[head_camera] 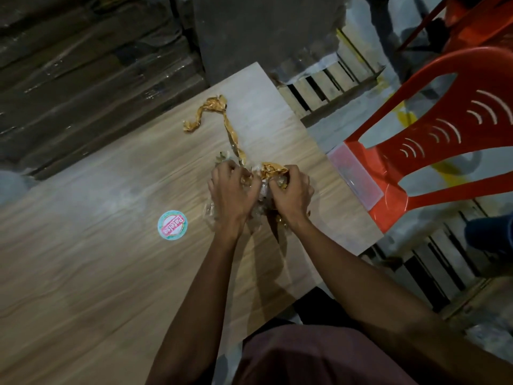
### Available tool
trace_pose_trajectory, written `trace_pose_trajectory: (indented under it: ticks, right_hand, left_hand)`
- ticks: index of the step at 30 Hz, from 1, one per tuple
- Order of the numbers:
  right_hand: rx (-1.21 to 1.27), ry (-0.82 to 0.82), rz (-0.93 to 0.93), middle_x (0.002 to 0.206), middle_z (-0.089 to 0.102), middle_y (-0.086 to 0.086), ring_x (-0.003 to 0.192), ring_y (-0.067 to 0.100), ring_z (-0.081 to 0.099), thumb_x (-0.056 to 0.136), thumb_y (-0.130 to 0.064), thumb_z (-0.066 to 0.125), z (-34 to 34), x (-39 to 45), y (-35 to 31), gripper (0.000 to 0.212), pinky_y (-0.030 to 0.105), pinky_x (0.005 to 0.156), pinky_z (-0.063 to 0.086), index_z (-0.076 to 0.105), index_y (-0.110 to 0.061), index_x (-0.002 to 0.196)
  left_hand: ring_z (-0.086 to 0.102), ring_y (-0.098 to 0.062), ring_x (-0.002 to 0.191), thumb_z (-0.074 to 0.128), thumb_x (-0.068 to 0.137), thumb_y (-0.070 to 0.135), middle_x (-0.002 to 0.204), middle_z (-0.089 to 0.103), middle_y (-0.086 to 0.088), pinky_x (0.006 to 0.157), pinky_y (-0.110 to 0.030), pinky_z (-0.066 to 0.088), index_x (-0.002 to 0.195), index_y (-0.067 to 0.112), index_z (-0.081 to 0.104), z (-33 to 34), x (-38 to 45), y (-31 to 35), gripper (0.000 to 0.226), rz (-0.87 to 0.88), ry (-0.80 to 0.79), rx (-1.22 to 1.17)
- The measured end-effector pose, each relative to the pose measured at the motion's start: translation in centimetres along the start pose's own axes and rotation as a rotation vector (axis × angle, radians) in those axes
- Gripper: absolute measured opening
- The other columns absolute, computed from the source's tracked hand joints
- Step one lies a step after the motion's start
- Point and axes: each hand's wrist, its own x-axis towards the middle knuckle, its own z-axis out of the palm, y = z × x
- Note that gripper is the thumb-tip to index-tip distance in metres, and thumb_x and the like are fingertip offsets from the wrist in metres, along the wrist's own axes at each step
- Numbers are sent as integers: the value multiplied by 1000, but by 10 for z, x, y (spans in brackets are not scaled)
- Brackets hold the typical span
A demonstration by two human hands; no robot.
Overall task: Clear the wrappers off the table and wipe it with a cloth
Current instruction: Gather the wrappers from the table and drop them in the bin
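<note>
While both hands (261, 193) bunch crinkled wrappers (265, 187); woodgrain table (83, 273).

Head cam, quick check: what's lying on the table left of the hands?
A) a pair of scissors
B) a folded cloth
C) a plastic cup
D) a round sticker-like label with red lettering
D: a round label with a teal rim and red lettering lies flat on the table, apart from the left hand and right hand, which are bunching the wrappers.

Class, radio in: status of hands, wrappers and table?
Left hand and right hand grip wrapper bundle. Tan strip, round sticker on table. No cloth visible.
</note>
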Motion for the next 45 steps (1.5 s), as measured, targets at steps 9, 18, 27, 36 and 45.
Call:
trace_pose_trajectory:
  ticks: [9, 18, 27, 36, 45]
  right_hand:
    - [30, -51, -116, 112, 69, -4, 121, 23, 50, 82, -35, 65, -1, -11, -3, 35, 39, 94, 27, 65, -35, 117]
    - [176, 45, -32, 138, 53, 1, 129, 22, 46, 82, -48, 79, -2, -12, 9, 67, 50, 107, 39, 50, -24, 138]
    - [213, 23, -7, 140, 50, 0, 133, 21, 43, 84, -56, 76, 0, -13, 6, 66, 42, 107, 34, 50, -24, 136]
    - [604, 125, 68, 121, 62, 7, 108, 19, 58, 91, -45, 55, -17, -25, -2, 43, 31, 92, 49, 61, -17, 124]
    - [118, -222, -150, 167, 24, 0, 153, 19, 20, 91, -66, 53, -7, -59, 26, 68, 55, 123, 20, 41, -38, 152]
  left_hand:
    - [30, -34, 148, 58, 95, 38, 157, 38, -11, 116, -51, 30, 149, 19, 46, 1, 92, -25, 59, -35, -200, 43]
    - [42, -32, 144, 30, 105, 51, 139, 62, -12, 112, -52, 31, 123, 14, 68, 5, 71, -47, 56, -12, -446, 29]
    - [71, -21, 83, 62, 87, 25, 86, 75, 1, 81, -43, 57, 119, 23, 72, -17, -16, -70, 34, -230, -113, -300]
    - [35, -35, 144, 57, 89, 59, 153, 44, -13, 117, -49, 28, 142, 22, 56, -34, -26, -87, 64, -327, 26, -27]
    - [33, -15, 144, 36, 99, 50, 153, 45, -14, 117, -37, 27, 142, 12, 56, -57, -104, -113, 60, -321, 83, -327]
